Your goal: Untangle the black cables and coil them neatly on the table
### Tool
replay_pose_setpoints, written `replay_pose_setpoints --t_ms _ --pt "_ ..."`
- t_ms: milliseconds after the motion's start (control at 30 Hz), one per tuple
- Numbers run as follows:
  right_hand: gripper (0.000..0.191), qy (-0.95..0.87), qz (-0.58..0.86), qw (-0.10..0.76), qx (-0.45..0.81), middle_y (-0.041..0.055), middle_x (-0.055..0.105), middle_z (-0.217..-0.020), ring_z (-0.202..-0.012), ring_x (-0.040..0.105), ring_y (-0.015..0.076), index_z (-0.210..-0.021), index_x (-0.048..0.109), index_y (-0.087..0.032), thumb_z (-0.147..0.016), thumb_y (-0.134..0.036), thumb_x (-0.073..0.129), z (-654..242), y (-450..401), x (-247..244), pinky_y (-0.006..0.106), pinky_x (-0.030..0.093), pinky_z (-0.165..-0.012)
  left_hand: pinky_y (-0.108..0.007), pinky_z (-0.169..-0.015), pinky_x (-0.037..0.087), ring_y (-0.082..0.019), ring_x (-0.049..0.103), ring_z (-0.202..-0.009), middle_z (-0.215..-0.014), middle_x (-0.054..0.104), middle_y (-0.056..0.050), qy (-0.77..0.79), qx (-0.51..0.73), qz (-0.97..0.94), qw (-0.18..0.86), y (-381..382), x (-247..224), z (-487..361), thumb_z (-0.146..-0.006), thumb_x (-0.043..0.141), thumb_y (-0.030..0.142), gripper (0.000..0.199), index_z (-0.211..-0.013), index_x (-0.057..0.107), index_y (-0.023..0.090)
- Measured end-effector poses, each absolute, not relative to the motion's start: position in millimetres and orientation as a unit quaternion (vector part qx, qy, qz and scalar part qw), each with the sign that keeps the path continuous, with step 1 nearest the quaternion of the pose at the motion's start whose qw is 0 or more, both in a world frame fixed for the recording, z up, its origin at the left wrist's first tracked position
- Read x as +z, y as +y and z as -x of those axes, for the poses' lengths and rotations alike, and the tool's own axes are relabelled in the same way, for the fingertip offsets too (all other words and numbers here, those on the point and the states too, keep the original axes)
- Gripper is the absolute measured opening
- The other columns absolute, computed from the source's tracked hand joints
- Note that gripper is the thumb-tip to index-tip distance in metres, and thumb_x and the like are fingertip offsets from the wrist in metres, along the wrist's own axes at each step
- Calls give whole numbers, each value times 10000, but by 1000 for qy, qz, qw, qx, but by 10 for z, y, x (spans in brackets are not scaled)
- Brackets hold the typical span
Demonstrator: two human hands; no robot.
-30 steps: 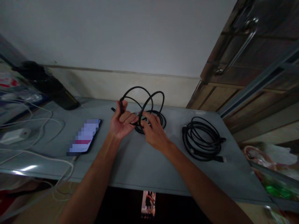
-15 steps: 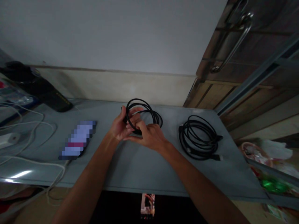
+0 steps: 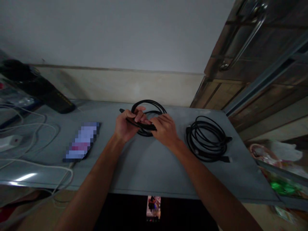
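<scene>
A looped black cable point(image 3: 149, 102) is held between my two hands above the grey table point(image 3: 154, 170). My left hand point(image 3: 127, 125) grips its left side, thumb on top, with a dark cable end point(image 3: 122, 110) poking out past the thumb. On the other side, my right hand point(image 3: 165, 128) is closed round the bundled strands, its fingers pointing toward the left hand. Some lower loops hang behind the fingers, partly hidden. To the right lies a second coiled black cable point(image 3: 207, 138), its plugs showing at the edge of the coil.
At the left lie a phone point(image 3: 83, 141) with a blurred screen, white cords point(image 3: 48, 165) and a white power strip point(image 3: 11, 142). A dark bottle point(image 3: 38, 88) leans by the wall. Beyond the table's right edge is a basket point(image 3: 263, 154) on a shelf.
My right hand has shifted right and up, from beside the left palm to the coil's right side. The held loops are now stretched wider between the hands. The view has shifted slightly.
</scene>
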State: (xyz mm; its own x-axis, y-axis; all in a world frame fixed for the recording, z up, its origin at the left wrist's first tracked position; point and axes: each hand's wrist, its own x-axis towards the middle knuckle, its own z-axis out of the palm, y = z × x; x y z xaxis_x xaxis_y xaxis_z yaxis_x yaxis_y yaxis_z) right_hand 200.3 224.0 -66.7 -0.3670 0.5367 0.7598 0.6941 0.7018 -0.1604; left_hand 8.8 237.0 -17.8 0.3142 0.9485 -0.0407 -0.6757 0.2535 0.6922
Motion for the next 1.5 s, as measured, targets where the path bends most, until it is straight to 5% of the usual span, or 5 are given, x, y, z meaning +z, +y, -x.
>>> replay_pose_setpoints --t_ms 300,633,1000,1367,1500 --pt "144 -706 423 552 -134 174 551 -1632 -1520 541 370 -1221 753 -246 -1160 -323 648 -2109 2274 -598 587 485 -1207 -307 -641 562 -109 340 -407 -450 336 112 299 527 -381 699 2272 -168 -195 -911 686 250 276 -1123 815 129" --pt "211 -686 407 603 19 135 669 -1457 -1397 654 279 -1361 654 -274 -1197 -370 561 -2095 2329 -684 542 567 -1208 -298 -683 508 -159 637 -700 -791 695 17 482 647 -435 400 2483 -497 -230 -823 867 350 337 -1105 760 202" --pt "671 -536 445 690 196 152 633 -1506 -1051 773 227 -1576 406 -298 -1044 -475 773 -2024 2419 -823 476 647 -1029 -332 -626 439 -188 567 -666 -742 618 11 494 644 -488 320 2523 -567 -148 -872 876 412 326 -1138 783 247" --pt "274 -309 339 714 529 12 795 -1032 -702 792 191 -1154 594 -269 -1084 -526 658 -1894 2577 -863 352 697 -662 -275 -525 430 -125 491 -542 -720 575 65 468 647 -490 350 2544 -624 -149 -930 811 373 350 -1224 675 238" --pt "595 -300 357 685 560 64 817 -902 -622 740 194 -1042 696 -216 -1155 -721 402 -1941 2581 -821 328 644 -572 -286 -543 422 -141 521 -569 -717 608 58 485 632 -514 318 2513 -616 -192 -913 817 350 332 -1205 705 236"
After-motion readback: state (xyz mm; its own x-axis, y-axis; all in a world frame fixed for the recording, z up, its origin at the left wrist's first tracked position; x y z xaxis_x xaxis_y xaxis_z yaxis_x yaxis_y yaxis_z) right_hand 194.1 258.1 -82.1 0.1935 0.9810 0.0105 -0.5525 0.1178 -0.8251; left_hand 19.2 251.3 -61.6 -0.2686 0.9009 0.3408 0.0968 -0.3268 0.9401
